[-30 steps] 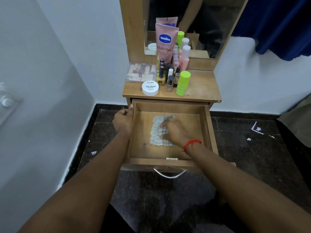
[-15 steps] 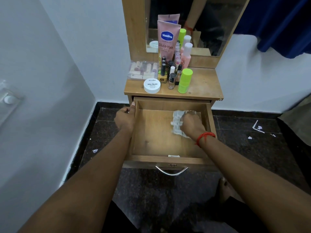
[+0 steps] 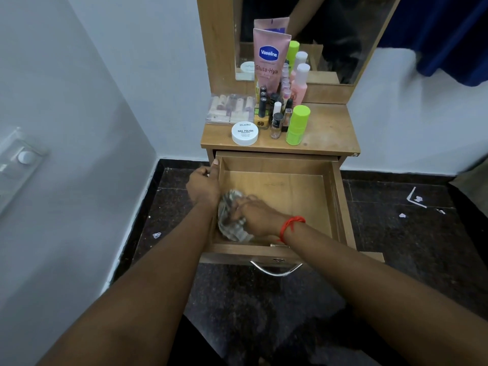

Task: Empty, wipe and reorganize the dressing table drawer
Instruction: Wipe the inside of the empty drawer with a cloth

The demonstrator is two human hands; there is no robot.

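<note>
Cloth [image 3: 229,226] swept from far right of drawer [image 3: 290,190] to near left corner since half second ago. Right hand [image 3: 257,216] bunches it, fingers curled round, pressing onto drawer floor.

Dressing table top [image 3: 326,132]: bottles crowd left and centre, right side bare.

Drawer pulled out, emptied; right half open for next stroke.

Left hand [image 3: 202,186] grips left wall, thumb over rim, steadying.

Risks, as I judge them:
- Hard push toward far wall slides drawer in, pinching left thumb.
- Jolt topples green bottle [image 3: 298,125] near front edge.
</note>
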